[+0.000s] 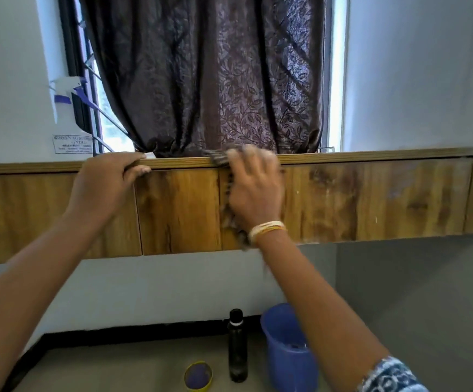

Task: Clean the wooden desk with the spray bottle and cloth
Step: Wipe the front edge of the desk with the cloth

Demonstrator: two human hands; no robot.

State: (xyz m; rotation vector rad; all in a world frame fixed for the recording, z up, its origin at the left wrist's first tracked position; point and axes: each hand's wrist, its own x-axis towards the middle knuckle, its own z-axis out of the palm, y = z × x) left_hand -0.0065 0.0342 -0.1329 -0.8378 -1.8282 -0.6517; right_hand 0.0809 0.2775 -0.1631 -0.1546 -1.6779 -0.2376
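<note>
Up at the desk's front edge, the right hand point(253, 188) presses a dark cloth point(231, 205) flat against the wooden drawer front, fingers spread and fairly straight over the fabric; the hand is blurred, so how far the thumb curls is hard to tell. Part of the cloth pokes out above the fingertips at the top edge of the wooden desk point(371, 199), and the rest hangs down past the wrist, which wears pale and orange bangles point(268, 229). To the left, the left hand point(108, 182) grips the desk's top lip, fingers lying over the top and the thumb tucked beneath it.

On the desktop at the far left, against the white wall, stands the spray bottle point(65, 108), translucent white with a purple trigger and collar and a printed label low on its body. It is well apart from both hands. Behind the desk a brown leaf-patterned curtain point(215, 80) hangs over the window, bunched at the desk's far edge.

Below, on the near floor, a dark bottle point(237, 346) with a black cap stands upright just beside a blue plastic jug point(283, 349) to its right. A round yellow-rimmed lid point(198, 376) lies near the bottle's left.
</note>
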